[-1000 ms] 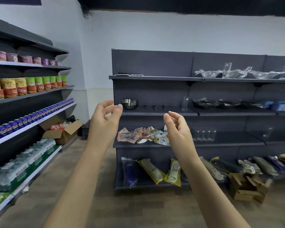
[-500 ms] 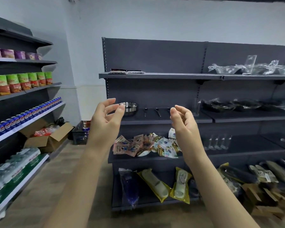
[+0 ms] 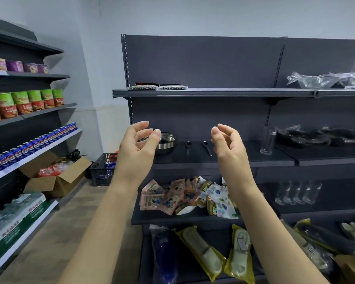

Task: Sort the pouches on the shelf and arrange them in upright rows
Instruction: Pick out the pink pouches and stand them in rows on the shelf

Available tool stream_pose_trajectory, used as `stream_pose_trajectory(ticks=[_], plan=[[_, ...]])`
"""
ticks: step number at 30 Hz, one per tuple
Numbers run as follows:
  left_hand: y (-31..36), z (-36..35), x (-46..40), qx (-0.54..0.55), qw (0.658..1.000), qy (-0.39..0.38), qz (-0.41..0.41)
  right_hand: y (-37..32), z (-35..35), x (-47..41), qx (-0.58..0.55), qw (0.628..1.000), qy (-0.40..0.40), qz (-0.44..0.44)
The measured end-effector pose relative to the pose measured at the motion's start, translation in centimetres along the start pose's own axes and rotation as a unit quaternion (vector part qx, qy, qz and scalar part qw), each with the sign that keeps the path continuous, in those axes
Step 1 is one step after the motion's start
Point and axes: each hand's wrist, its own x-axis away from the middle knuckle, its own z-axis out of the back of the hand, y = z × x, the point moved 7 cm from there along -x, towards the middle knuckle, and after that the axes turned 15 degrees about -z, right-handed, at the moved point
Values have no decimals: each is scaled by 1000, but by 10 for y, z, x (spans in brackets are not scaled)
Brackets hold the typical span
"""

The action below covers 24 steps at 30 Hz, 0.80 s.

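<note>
A loose heap of pouches lies flat on a dark shelf (image 3: pixel 193 219) ahead and below my hands: pink pouches (image 3: pixel 162 198) on the left, white and green patterned pouches (image 3: pixel 219 203) on the right, overlapping one another. My left hand (image 3: pixel 136 149) and my right hand (image 3: pixel 229 146) are both raised in the air in front of the shelving, above the heap and apart from it. Their fingers are loosely curled and hold nothing. My right forearm hides the heap's right edge.
The shelf above holds a steel bowl (image 3: pixel 165 143), two spoons (image 3: pixel 197 147) and a glass (image 3: pixel 267 143). Bagged slippers (image 3: pixel 207 253) lean on the bottom shelf. Left shelving carries cans (image 3: pixel 32 144) and cups; a cardboard box (image 3: pixel 55 179) and a black crate (image 3: pixel 103 170) sit on the floor.
The view has closed in on the shelving, so the pouch heap looks larger and nearer. Both hands stay raised and empty, now slightly wider apart.
</note>
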Motion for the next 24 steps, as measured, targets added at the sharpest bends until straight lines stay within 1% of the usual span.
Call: stream_pose_trajectory(ticks=[5,11,17,24], plan=[[-42,-41,-55,-3,1000,-6,-3,14,-1,-80,-2,1000,2,0],[-91,-75,-103,-8,1000,-5,13,33,-12,-157,-4,1000,-17,-6],[-123,-91,-130,-20,1000,-7,20,55,-29,-203,-3,999,-35,-20],[-149,-90,-151,-31,999,-4,31,74,-56,-235,-4,998,-44,-36]])
